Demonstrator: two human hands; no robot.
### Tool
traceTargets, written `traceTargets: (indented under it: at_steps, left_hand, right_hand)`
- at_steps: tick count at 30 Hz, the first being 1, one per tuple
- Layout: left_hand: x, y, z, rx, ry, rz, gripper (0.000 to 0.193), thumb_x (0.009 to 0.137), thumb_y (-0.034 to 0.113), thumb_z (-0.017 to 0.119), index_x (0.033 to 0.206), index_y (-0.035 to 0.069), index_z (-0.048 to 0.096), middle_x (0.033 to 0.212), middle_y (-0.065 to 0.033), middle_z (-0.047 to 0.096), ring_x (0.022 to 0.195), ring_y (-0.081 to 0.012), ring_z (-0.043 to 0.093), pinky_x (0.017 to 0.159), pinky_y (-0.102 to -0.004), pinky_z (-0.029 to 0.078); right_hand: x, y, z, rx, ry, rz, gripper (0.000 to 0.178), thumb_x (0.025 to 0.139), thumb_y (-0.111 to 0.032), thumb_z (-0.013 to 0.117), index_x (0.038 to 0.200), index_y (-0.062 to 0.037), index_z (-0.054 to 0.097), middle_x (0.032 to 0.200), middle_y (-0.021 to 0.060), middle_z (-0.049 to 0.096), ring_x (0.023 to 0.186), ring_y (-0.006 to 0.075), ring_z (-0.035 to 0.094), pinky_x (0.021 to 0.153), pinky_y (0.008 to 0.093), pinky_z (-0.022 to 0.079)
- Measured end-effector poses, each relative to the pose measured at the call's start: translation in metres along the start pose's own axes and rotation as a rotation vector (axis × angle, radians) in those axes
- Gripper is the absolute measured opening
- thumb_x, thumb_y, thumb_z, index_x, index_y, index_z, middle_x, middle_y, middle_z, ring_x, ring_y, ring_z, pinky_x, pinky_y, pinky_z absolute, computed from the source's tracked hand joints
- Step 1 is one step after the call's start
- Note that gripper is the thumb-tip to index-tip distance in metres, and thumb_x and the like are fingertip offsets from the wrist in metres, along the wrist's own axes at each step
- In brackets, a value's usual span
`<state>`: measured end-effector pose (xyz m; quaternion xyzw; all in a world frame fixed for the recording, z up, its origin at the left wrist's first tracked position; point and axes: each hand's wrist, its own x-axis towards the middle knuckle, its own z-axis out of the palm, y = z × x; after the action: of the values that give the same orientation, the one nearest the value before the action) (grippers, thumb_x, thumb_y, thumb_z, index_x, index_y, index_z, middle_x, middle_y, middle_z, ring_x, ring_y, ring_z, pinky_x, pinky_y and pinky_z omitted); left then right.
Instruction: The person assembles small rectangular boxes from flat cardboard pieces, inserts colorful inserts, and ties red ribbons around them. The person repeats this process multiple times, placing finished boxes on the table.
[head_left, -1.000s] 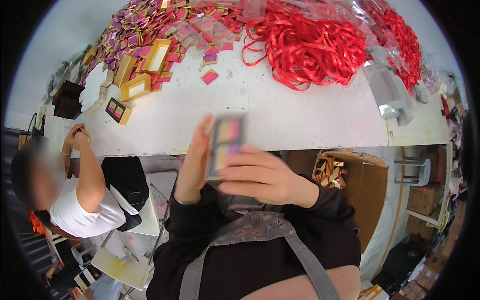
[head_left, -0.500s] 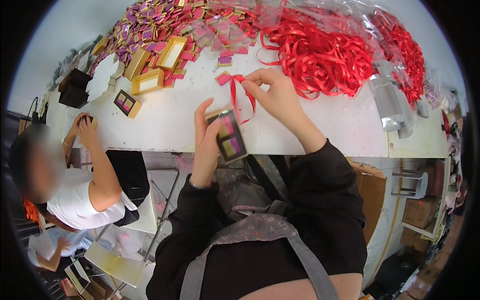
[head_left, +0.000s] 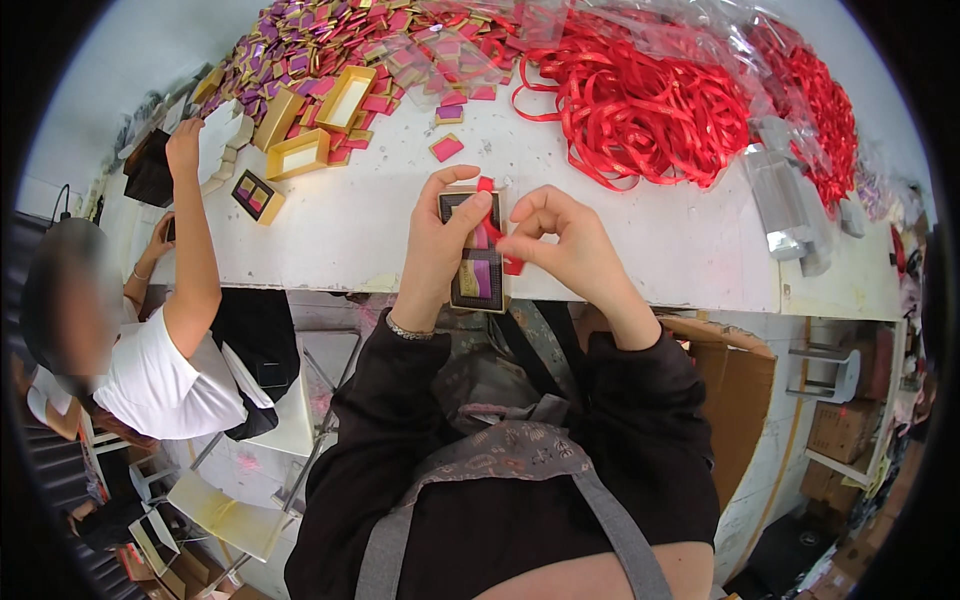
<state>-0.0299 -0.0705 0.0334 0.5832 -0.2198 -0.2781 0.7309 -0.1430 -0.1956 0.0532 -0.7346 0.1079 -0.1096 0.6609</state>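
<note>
Left hand (head_left: 436, 238) grips box (head_left: 484, 254), thumb pinning red ribbon (head_left: 492, 230); right hand (head_left: 562, 232), just beside, pinches ribbon. Packets (head_left: 482, 279) inside; ribbon across, no knot visible.

Bright, soft light covers the table (head_left: 350, 230), with fisheye bending and black corners.

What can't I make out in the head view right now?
Head view: part of the upper half of the gold-edged box, hidden by the left hand.
Head view: where the red ribbon meets the right hand, covered by fingers.
Head view: the pile of small squares, cut off by the upper edge.
</note>
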Motion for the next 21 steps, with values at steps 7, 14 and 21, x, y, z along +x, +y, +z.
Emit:
traceTargets:
  at_steps: [7,14,21]
  left_hand:
    - [0.008,0.014,-0.012,-0.292,0.141,-0.170,0.038,0.094,0.033,0.041,0.117,0.005,0.053,0.082,-0.0078,0.060,0.071,-0.0183,0.062,0.064,-0.0291,0.052]
    - [0.010,0.018,-0.033,-0.481,0.111,-0.264,0.039,0.095,0.040,0.043,0.116,0.009,0.054,0.079,-0.0093,0.060,0.070,-0.0200,0.062,0.062,-0.0343,0.053]
    - [-0.003,0.025,-0.024,-0.298,0.176,-0.044,0.043,0.093,0.042,0.048,0.115,0.006,0.053,0.080,-0.0090,0.060,0.070,-0.0184,0.063,0.058,-0.0314,0.053]
  right_hand:
    - [-0.014,0.035,-0.003,-0.324,-0.320,-0.268,0.016,0.077,-0.012,0.073,0.086,-0.0052,0.062,0.082,0.0060,0.067,0.085,0.0208,0.061,0.090,0.0376,0.043]
    - [-0.017,0.043,0.010,-0.084,-0.186,-0.324,0.014,0.081,-0.010,0.068,0.092,-0.0042,0.062,0.084,0.0065,0.065,0.084,0.0218,0.060,0.103,0.0428,0.035]
    - [-0.015,0.059,0.033,-0.195,-0.054,-0.523,0.023,0.077,-0.002,0.070,0.099,-0.0019,0.061,0.088,0.0070,0.066,0.084,0.0202,0.062,0.103,0.0453,0.036]
